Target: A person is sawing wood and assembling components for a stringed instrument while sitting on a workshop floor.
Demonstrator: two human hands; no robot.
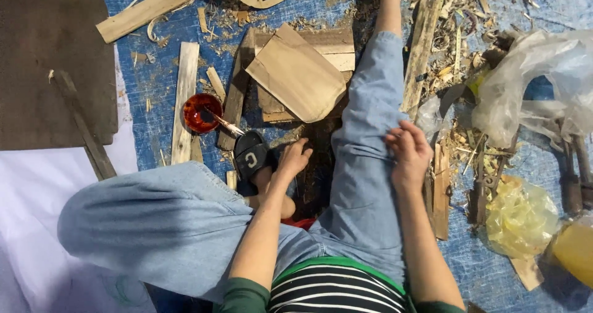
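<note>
**Two hands, seated woodwork**

Two hands are holding nothing: left hand is resting loosely beside the black sandal; right hand is pinching the jeans leg. Shaped wooden board is lying mid-tarp, untouched; red bowl nearby.

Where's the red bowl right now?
In the head view, the red bowl sits left of centre on the blue tarp, between a pale wood strip and a black sandal, beyond the left hand.
</note>
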